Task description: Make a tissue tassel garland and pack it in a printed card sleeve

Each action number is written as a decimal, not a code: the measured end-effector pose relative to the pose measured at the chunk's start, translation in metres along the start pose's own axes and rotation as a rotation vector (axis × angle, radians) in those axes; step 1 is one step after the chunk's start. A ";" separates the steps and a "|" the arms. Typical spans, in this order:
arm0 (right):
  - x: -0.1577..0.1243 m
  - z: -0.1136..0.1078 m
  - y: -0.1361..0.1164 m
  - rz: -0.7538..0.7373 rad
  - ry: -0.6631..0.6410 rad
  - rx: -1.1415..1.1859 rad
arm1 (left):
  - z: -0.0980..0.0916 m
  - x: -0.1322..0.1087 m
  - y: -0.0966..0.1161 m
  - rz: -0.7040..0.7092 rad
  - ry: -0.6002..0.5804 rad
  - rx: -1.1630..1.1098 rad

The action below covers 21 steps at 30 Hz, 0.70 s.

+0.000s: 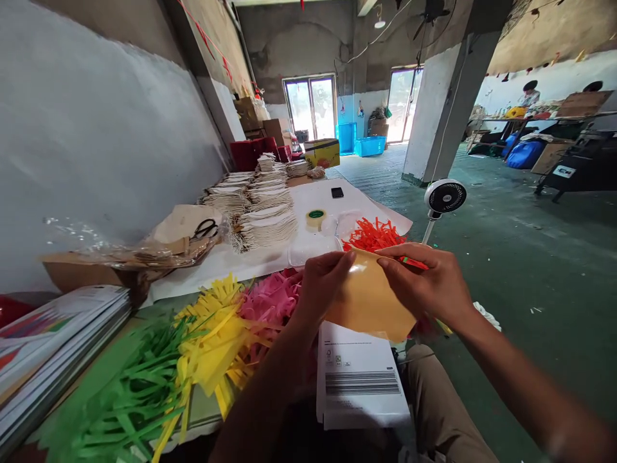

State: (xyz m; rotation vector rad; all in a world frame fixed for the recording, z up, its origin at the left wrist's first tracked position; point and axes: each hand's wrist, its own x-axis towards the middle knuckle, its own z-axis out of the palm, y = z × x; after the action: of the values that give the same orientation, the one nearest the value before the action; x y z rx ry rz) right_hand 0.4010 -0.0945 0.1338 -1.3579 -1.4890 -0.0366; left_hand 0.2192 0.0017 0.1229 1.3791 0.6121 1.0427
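Note:
A glossy tan-orange sheet, perhaps a paper envelope (369, 299), hangs between my two hands. My left hand (328, 280) pinches its upper left edge between thumb and fingers. At the upper right edge, my right hand (427, 280) grips it the same way. Below the sheet, a white printed pack with a barcode (359, 379) lies by my lap, its upper end covered. Red paper strips (373, 235) are heaped just beyond my hands. Pink strips (272, 296), yellow strips (212, 347) and green strips (139, 386) lie to the left.
Stacks of whitish bundles (267, 218), a tape roll (315, 220) and a dark phone-like object (337, 192) sit on the table. Scissors (205, 228) rest on brown paper at left, behind printed white sheets (62, 347). A fan (446, 196) stands right; a person (529, 96) is farther back.

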 end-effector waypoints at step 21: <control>-0.018 0.014 0.001 -0.282 0.164 -0.036 | -0.048 0.042 -0.018 0.175 0.470 0.112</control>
State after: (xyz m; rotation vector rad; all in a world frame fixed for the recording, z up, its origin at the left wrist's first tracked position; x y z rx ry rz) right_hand 0.3883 -0.0975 0.1153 -1.1357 -1.5341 -0.3478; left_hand 0.2007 0.0635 0.1078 1.3050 0.9151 1.5138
